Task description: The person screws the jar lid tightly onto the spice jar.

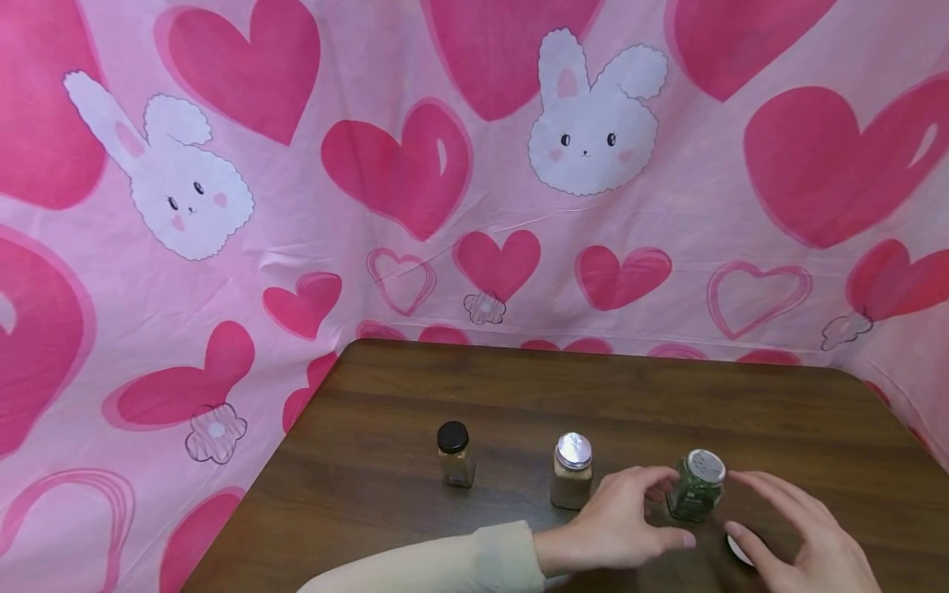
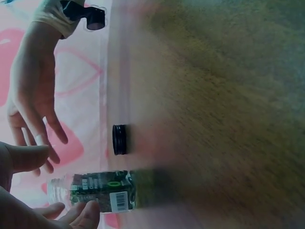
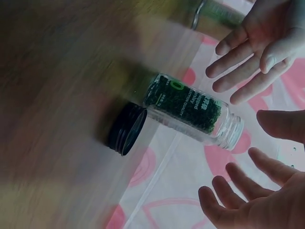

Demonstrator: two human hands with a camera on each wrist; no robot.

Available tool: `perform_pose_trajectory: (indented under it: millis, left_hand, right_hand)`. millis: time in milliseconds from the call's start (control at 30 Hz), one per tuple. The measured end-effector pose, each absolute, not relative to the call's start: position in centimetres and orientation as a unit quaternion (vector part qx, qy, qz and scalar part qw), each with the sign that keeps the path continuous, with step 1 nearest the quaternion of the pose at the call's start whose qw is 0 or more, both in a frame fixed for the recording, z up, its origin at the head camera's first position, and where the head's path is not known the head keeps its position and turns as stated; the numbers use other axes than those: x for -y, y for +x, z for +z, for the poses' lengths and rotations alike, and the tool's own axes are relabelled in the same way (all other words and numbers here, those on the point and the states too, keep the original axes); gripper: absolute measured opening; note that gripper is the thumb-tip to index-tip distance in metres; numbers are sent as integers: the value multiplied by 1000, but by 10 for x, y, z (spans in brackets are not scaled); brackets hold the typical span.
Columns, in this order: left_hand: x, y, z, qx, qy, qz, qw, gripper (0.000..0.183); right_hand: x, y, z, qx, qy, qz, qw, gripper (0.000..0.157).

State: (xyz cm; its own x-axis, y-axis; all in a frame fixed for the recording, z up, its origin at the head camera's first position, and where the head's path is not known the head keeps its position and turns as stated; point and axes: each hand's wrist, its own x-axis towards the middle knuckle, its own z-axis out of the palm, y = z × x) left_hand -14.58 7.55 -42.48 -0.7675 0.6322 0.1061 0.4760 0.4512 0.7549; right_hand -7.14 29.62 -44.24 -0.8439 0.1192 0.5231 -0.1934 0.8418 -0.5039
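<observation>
A clear glass spice jar of chopped green herb [image 1: 694, 494] stands upright on the table, with a perforated shaker top and a printed label. To its left is my left hand [image 1: 611, 523], thumb and fingers spread apart, fingertips close to the jar's side. On the jar's other side my right hand [image 1: 804, 535] has its fingers extended toward the shaker top and holds nothing. A black screw lid [image 3: 127, 129] lies beside the jar's base; in the head view my right thumb partly covers the lid [image 1: 740, 550] and its pale inside shows.
Left of the herb jar stands a square jar of tan powder with a silver top [image 1: 572, 473]. Farther left is a smaller spice jar with a black cap [image 1: 455, 455]. Pink heart-and-rabbit fabric [image 1: 415, 280] hangs behind the brown wooden table [image 1: 385, 387].
</observation>
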Motion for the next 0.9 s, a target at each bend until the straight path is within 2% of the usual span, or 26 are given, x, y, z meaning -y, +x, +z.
perform_pose_trajectory:
  millis: [300, 533, 667, 900]
  left_hand:
    - [-80, -149, -430, -862, 313, 392, 74, 59]
    - [-87, -153, -432, -869, 311, 377, 72, 63]
    - [-89, -156, -433, -866, 305, 387, 88, 64]
    - [-92, -161, -436, -864, 294, 395, 105, 64]
  right_hand:
    - [-316, -73, -447, 944, 27, 241, 222, 77]
    - [-326, -76, -451, 960, 35, 233, 154, 76]
    - [-328, -77, -453, 962, 49, 228, 140, 74]
    - [-333, -81, -454, 977, 28, 205, 44, 87]
